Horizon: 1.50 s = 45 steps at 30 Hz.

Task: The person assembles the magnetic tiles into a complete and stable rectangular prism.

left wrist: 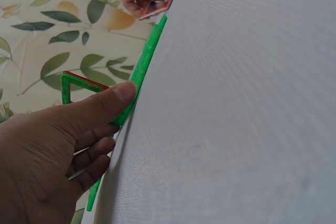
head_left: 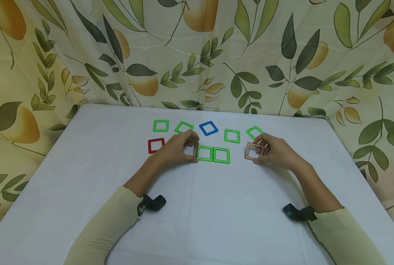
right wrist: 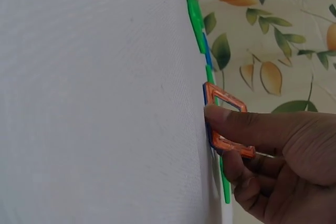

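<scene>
"So, what does our grip hold?"

"Our left hand (head_left: 176, 148) pinches an upright red-and-green plastic square frame (left wrist: 66, 83) just beside two flat green plastic square frames (head_left: 213, 154), towards the table's (head_left: 197, 221) far edge. Our right hand (head_left: 277, 151) pinches an orange-and-blue plastic square frame (right wrist: 228, 96), closer to the far right corner."

"Any advice?"

"We'd best keep the upright one steady, fingertips clear of its joining edges."

Leafy fruit-print backdrop (head_left: 197, 73), white-covered table (head_left: 216, 221)
</scene>
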### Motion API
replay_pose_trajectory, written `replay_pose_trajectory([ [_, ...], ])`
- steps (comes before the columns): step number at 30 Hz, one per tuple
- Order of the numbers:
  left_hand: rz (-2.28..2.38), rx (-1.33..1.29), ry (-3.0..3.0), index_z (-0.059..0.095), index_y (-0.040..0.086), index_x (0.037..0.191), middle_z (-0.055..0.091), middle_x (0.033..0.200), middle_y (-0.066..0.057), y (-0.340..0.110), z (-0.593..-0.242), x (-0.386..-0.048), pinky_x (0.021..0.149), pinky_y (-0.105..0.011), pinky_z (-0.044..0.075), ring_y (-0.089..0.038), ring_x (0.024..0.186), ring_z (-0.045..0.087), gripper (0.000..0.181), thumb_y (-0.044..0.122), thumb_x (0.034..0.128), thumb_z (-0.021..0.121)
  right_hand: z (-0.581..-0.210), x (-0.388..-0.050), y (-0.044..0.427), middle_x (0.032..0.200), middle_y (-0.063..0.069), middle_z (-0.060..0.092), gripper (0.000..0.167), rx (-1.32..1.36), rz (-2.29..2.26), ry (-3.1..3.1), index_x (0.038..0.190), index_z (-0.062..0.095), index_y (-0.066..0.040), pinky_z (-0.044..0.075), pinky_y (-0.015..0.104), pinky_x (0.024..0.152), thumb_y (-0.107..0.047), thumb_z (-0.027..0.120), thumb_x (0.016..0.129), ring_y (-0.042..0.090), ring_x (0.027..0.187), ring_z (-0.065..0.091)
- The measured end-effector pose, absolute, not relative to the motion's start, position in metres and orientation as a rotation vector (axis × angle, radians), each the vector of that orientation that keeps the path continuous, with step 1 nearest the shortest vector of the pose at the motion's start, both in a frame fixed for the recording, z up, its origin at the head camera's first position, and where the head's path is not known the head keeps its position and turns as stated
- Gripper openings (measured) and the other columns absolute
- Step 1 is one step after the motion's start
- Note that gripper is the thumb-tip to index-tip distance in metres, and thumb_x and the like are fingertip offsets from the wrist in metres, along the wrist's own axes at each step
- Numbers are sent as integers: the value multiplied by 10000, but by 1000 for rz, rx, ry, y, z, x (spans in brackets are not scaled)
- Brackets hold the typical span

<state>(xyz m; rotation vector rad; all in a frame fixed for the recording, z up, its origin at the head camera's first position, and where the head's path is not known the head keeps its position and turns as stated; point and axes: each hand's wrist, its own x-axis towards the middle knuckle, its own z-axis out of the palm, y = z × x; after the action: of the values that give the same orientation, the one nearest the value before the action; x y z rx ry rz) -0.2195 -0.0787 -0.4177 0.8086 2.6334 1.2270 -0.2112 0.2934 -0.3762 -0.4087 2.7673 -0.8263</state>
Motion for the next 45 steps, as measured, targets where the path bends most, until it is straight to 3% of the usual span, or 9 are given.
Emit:
replay_pose_trajectory([
  [9,1233,811,2628,585,82,1326,659,1220,-5,-79,-417,-219,1004,-315,506,-172,1101,611,662,175,788,961,-379,-211,291,961,104,690,400,-481,-876,2811,1203,663,65,497,237,735,-5,858,861,264,892,632],
  [21,1223,803,2633,584,86,1330,656,1223,-8,-78,-416,-218,1005,-318,510,-175,1106,613,662,181,792,959,-383,-211,288,963,82,742,215,-541,-950,2841,1136,723,32,513,216,770,-56,786,950,250,909,684],
  [35,1267,860,2620,601,71,1320,664,1206,-7,-80,-421,-219,995,-320,511,-181,1090,614,654,189,788,962,-384,-208,283,994,90,756,152,-591,-929,2890,1109,731,11,551,320,810,-35,758,967,264,935,700],
  [42,1269,848,2624,598,74,1322,660,1208,-4,-82,-421,-218,1007,-327,508,-185,1101,615,661,181,783,965,-387,-206,271,1034,132,756,180,-607,-1021,2896,1139,724,42,518,184,799,-7,746,967,294,971,707],
  [45,1268,856,2625,598,71,1322,660,1205,-5,-81,-421,-219,1001,-328,509,-185,1093,614,663,184,782,966,-388,-204,267,1043,131,756,192,-615,-1038,2897,1145,728,37,525,195,790,-25,756,965,298,980,707],
])
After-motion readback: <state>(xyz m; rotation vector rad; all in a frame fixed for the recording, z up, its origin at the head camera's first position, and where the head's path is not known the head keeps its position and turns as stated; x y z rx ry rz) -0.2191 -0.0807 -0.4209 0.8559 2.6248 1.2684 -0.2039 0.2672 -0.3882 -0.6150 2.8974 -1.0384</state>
